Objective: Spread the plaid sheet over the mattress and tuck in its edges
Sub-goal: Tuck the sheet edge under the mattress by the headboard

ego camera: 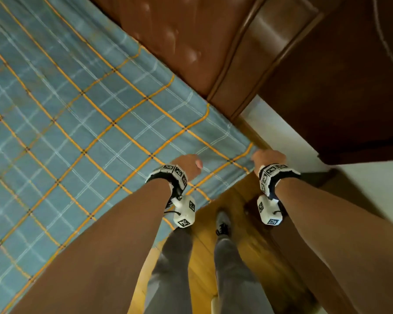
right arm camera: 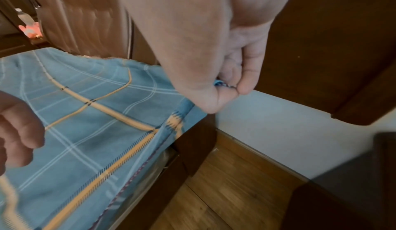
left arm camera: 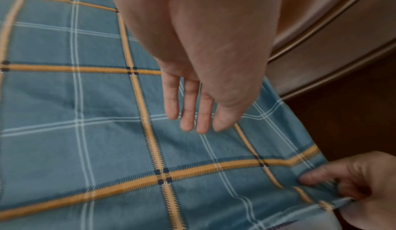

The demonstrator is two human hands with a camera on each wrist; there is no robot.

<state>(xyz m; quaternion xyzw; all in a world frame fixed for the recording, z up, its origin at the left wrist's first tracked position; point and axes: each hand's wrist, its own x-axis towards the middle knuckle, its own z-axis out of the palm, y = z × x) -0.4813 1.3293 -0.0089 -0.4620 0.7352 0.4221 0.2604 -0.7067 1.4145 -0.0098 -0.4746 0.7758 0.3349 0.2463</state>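
While right hand [right arm camera: 231, 81] pinches plaid sheet [ego camera: 82, 114] corner, left hand [left arm camera: 193, 98] flat, fingers straight.

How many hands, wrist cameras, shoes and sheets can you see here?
Hands: 2, the left hand with straight fingers over the plaid sheet, the right hand pinching its corner
Wrist cameras: 2, left one, right one
Shoes: 1, white shoe
Sheets: 1
Total: 6
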